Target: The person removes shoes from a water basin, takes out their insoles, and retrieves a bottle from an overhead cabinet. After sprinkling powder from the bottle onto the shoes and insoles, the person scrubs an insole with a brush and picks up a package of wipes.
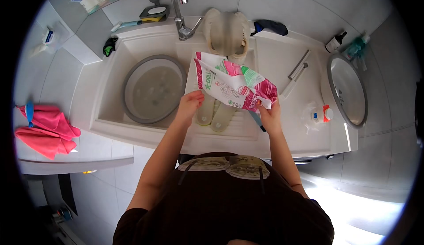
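A white, pink and green laundry detergent bag point(234, 83) lies sideways above the washboard part of the sink. My right hand point(270, 116) grips its right end, where a white flap sticks up by the fingers. My left hand point(191, 104) is at the bag's lower left corner with its fingers curled together; whether they pinch anything is hidden. Below the bag, a pair of pale green slippers point(217, 117) rests on the ridged surface. A blue-handled brush or tool point(257, 121) pokes out under the bag near my right hand.
A grey-rimmed basin point(154, 120) with cloudy water sits in the left sink bowl. Behind the bag stand the faucet point(180, 26) and a pair of beige shoes point(226, 30). Rightward are a white bottle with a red cap point(321, 114) and a round mirror point(349, 90). Pink cloths point(47, 130) hang left.
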`<state>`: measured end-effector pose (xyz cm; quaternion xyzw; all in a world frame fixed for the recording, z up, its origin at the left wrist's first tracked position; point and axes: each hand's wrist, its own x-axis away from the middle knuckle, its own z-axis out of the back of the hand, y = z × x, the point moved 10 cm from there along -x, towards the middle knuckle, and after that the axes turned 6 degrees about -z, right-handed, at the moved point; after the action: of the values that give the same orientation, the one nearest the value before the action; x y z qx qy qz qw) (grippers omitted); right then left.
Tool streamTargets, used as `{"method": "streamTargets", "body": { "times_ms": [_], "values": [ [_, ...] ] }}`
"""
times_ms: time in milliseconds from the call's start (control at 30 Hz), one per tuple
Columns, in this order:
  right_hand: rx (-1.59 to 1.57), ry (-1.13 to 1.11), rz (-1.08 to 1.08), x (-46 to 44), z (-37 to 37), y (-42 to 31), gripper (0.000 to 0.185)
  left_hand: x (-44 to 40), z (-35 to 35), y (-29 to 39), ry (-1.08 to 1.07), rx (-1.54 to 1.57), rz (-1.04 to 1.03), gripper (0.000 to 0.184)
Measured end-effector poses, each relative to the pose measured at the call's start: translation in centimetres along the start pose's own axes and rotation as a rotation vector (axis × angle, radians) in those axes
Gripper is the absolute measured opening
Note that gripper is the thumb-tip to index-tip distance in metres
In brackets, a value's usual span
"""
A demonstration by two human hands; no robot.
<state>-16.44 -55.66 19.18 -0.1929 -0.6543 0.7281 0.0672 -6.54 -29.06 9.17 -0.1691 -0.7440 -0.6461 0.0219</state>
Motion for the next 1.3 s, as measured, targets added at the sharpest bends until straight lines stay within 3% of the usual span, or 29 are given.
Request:
{"method": "streamTargets", "body": {
  "times_ms": [233, 300, 367, 433, 500, 567, 633, 667, 800, 900, 1033, 1100, 1133, 1200, 1233, 1300],
  "values": [
    [0.035, -0.014, -0.013, -0.2, -0.6, 0.3, 0.031, -0.3, 0.3, -0.8, -0.01, -0.001, 0.011, 0.05],
    [-0.194, 0.01, -0.051, -0.3, 0.3, 2.5, 0.04, -0.4, 0.2, -0.9, -0.016, 0.007, 0.015, 0.049],
    [-0.209, 0.051, -0.1, -0.5, 0.8, 2.6, 0.037, -0.2, -0.2, -0.7, -0.03, 0.011, 0.02, 0.048],
    [-0.641, 0.167, -0.228, -0.5, 1.6, 3.8, 0.037, -0.1, -0.5, -0.4, -0.019, 0.008, 0.03, 0.047],
    [-0.689, 0.173, -0.281, -0.3, 2.6, 5.5, 0.038, 0.1, -0.6, -0.4, -0.044, 0.002, 0.018, 0.047],
    [-1.043, 0.099, -0.698, 1.2, 0.7, 9.2, 0.039, -0.1, -0.7, -0.4, -0.065, -0.009, 0.004, 0.047],
    [-1.32, 0.119, -0.793, 1.7, -0.7, 9.7, 0.042, -0.2, -1.3, -0.4, -0.116, -0.021, 0.002, 0.048],
    [-1.287, 0.178, -0.891, 2.5, -0.8, 10.1, 0.042, -0.3, -1.2, -0.5, -0.106, -0.009, 0.0, 0.047],
    [-1.334, 0.044, -0.874, 2.1, -1.0, 9.2, 0.046, -0.7, -1.3, -0.9, -0.096, -0.012, 0.01, 0.046],
    [-1.3, 0.155, -0.598, -0.5, 4.1, 11.0, 0.052, -0.6, -1.2, -0.9, -0.108, -0.016, 0.006, 0.046],
    [-1.057, 0.436, -0.478, -4.2, 13.4, 13.4, 0.053, -0.9, -0.4, -1.8, -0.146, -0.092, -0.017, 0.05],
    [-0.885, 0.548, -0.562, -5.1, 17.0, 14.3, 0.059, -1.3, -0.7, -1.1, -0.224, -0.431, -0.305, 0.052],
    [-0.9, 0.558, -0.581, -5.4, 17.9, 14.2, 0.056, -0.9, -0.5, -0.7, -0.203, -0.439, -0.297, 0.052],
    [-0.847, 0.563, -0.575, -5.7, 19.6, 14.9, 0.046, 1.8, -4.3, 2.5, -0.354, -0.933, -0.621, 0.059],
    [-0.863, 0.604, -0.499, -5.6, 20.0, 14.7, 0.04, 2.5, -4.5, 3.0, -0.34, -0.939, -0.614, 0.059],
    [-0.843, 0.635, -0.384, -4.9, 20.6, 14.4, 0.04, 4.0, -6.2, 2.3, -0.441, -1.29, -0.631, 0.069]
  ]
}}
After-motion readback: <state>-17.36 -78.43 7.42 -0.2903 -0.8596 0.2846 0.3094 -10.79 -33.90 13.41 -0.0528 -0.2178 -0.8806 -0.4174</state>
